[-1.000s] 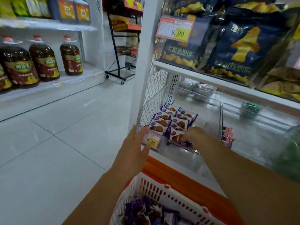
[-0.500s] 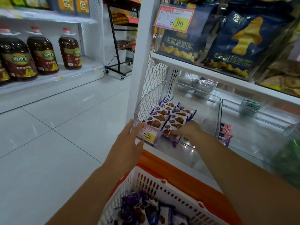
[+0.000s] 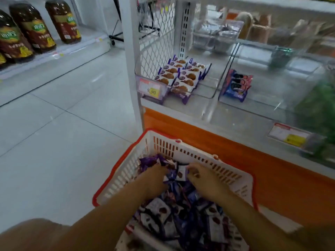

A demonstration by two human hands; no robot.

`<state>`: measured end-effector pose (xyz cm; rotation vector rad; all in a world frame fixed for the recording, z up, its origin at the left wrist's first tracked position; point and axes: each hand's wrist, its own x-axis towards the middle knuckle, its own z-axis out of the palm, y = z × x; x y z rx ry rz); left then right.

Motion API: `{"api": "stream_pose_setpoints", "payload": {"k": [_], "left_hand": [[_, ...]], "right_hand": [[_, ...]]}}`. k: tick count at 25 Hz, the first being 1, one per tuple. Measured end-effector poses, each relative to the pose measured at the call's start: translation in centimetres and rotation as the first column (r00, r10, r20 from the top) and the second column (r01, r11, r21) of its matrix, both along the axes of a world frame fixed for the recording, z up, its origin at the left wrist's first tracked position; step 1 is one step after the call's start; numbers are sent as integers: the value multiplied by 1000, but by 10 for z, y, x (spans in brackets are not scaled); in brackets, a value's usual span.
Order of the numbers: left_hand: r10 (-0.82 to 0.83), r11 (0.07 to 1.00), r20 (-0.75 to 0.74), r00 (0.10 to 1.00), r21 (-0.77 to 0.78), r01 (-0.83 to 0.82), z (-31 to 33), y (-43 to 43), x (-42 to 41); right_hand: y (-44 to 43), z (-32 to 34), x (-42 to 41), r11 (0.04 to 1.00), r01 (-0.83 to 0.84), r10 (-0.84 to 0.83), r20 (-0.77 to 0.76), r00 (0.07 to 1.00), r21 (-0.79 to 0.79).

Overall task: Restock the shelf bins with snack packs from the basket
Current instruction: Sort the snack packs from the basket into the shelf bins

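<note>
Both — left hand [image 3: 156,175], right hand [image 3: 204,178] — touch packs [image 3: 181,216] in basket [image 3: 183,148].

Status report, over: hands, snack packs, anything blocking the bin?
Left hand and right hand both in basket, fingers curled on snack packs. Cookie bin part filled. Nothing in the way.

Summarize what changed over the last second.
Both hands left the clear bin and dropped into the basket: left hand and right hand now dig among the purple snack packs; grip unclear. The cookie packs in the bin stayed put.
</note>
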<state>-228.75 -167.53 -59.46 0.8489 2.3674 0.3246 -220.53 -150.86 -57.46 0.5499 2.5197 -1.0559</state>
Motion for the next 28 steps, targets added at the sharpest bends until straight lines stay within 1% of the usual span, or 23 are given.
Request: {"api": "stream_pose_setpoints", "payload": {"k": [1, 2, 3, 5, 6, 8, 10, 11, 12, 14, 15, 16, 17, 18, 19, 20, 22, 24, 26, 28], "left_hand": [[-43, 988, 42, 998, -146, 48, -21, -5, 10], [-71, 969, 72, 995, -230, 86, -40, -11, 21], [-98, 954, 81, 992, -276, 117, -55, -16, 31], [-154, 934, 45, 987, -319, 161, -74, -22, 50], [-152, 936, 21, 988, -317, 151, -80, -23, 56], [-82, 958, -6, 997, -276, 77, -81, -23, 61], [-36, 976, -1, 999, -215, 35, -69, -21, 57], [-17, 985, 58, 998, -173, 26, -57, -20, 52], [8, 993, 171, 985, -118, 13, -42, -17, 46], [43, 999, 418, 908, -4, -45, -5, -11, 35], [68, 994, 505, 860, 44, -104, 14, -9, 31], [121, 973, 589, 799, 89, -213, 31, -8, 26], [172, 922, 682, 711, 143, -360, 44, -9, 21], [199, 847, 765, 613, 181, -500, 51, -11, 16], [191, 774, 812, 551, 221, -594, 59, -13, 13], [192, 731, 813, 549, 255, -632, 63, -14, 9], [204, 722, 756, 622, 313, -617, 72, -10, 8], [219, 708, 693, 687, 372, -600, 83, -4, 11], [238, 662, 670, 704, 418, -622, 95, 0, 10], [241, 630, 650, 721, 460, -626, 109, 2, 6]], "right_hand": [[4, -31, 16, 996, -75, 79, 111, 991, -44], [6, -57, 32, 988, -125, 137, 138, 981, -91], [6, -75, 48, 982, -156, 170, 133, 977, -105], [3, -97, 71, 982, -180, 187, 174, 967, -55], [2, -101, 77, 984, -179, 181, 177, 968, -24], [0, -101, 81, 990, -143, 142, 129, 981, 1], [-3, -92, 79, 991, -109, 110, 11, 994, -83], [-5, -84, 78, 982, -126, 120, -52, 991, -142], [-7, -75, 74, 969, -158, 144, -88, 986, -191], [-9, -51, 66, 945, -192, 152, -164, 975, -264], [-9, -40, 61, 941, -165, 108, -198, 974, -296], [-8, -26, 56, 935, -103, 25, -226, 974, -340], [-6, -13, 51, 920, -18, -80, -232, 970, -391], [-2, -1, 46, 888, 68, -190, -227, 955, -455], [0, 9, 41, 850, 139, -279, -212, 937, -508], [3, 19, 36, 815, 187, -346, -203, 916, -548], [7, 33, 29, 784, 233, -409, -198, 891, -575], [7, 44, 24, 766, 240, -425, -190, 885, -597], [7, 53, 20, 736, 234, -435, -178, 883, -635], [9, 64, 17, 680, 226, -451, -156, 879, -697]]}}
